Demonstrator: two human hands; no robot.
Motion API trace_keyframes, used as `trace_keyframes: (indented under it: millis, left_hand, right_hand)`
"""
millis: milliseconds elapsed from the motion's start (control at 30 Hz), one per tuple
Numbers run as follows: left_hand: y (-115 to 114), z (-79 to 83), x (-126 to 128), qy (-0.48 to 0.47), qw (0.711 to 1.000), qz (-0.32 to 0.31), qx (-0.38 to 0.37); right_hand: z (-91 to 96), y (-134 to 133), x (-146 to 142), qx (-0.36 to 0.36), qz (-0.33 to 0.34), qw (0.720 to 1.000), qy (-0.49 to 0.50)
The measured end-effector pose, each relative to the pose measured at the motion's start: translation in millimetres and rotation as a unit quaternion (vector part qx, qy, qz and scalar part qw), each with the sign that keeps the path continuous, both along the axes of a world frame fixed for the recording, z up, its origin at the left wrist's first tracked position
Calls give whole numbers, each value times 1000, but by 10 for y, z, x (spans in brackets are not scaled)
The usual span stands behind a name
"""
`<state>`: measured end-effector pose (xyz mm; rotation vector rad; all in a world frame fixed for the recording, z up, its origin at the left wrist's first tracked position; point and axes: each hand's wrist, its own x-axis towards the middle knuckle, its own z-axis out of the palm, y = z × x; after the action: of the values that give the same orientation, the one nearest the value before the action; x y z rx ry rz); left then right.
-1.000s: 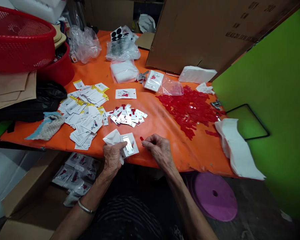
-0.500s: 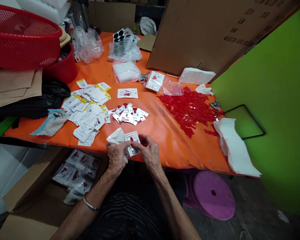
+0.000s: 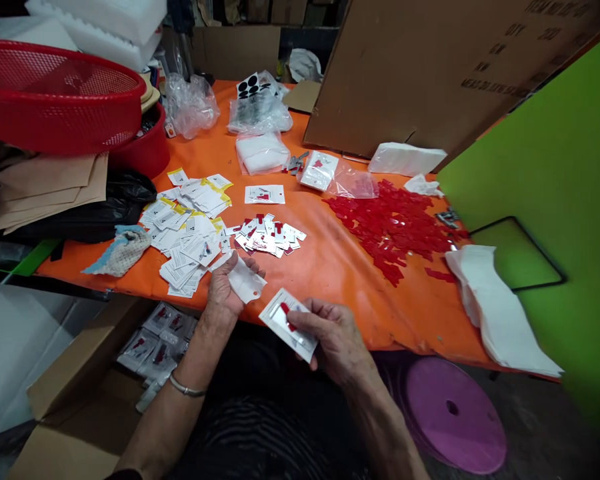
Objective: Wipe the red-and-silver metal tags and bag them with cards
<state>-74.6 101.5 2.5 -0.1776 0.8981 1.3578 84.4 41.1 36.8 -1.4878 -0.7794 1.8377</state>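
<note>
Right hand [image 3: 335, 337]: fingers [image 3: 307, 313] closed on the lower edge of a white rectangular card [image 3: 286, 321] carrying a silver metal strip and a red tab. The card is tilted and held clear of the orange-covered desk [image 3: 345, 287], just beyond the desk's near edge. Left hand [image 3: 224, 287]: partly open, palm turned up, with a white paper slip [image 3: 246, 281] pinched at the base of the digits; exact grip partly hidden.

Landmark for the remainder is the cluster of silver-and-red cards [image 3: 265, 237], directly beyond the two hands. To its left lies a loose spread of white leaflets with yellow edges [image 3: 190, 240]; to its right, a heap of small red plastic pieces [image 3: 393, 230]. Beyond it sits a single white-and-red card [image 3: 265, 194], apart from the rest. Below the desk, nearer than the cluster and to its left, flat packets with red marks [image 3: 155, 340] lie in an open cardboard box [image 3: 80, 413] — contents only partly visible.
</note>
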Motion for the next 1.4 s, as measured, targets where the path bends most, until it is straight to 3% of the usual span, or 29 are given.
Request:
trace_keyframes:
  millis: [167,333,500,733,1000,1233,1400]
  left_hand:
    - [-22,-20,94,11,999,-50,-8]
    - [-30,-6,166,23,997,-69,10]
    - [-11,-7,215,37,997,-73,-7]
    - [21,-50,299,32,997,-66,-11]
    - [-62,-41,400,-4,998,-66,19]
    - [-153,-73,464,-18,997,-61,42]
    - [-128,-65,408,-18,998,-48,37]
  right_hand:
    - [-73,23,-141,-16,37,999,-23]
    - [-98,149,-94,-23,48,996,-72]
    - [-112,186,-13,-30,9,998,-51]
    - [-249,117,-110,4,-121,992,-22]
    - [-287,152,-173,-6,-124,992,3]
    - [-353,196,-232,25,-148,985,-84]
    - [-363,151,-164,38,-167,984,-41]
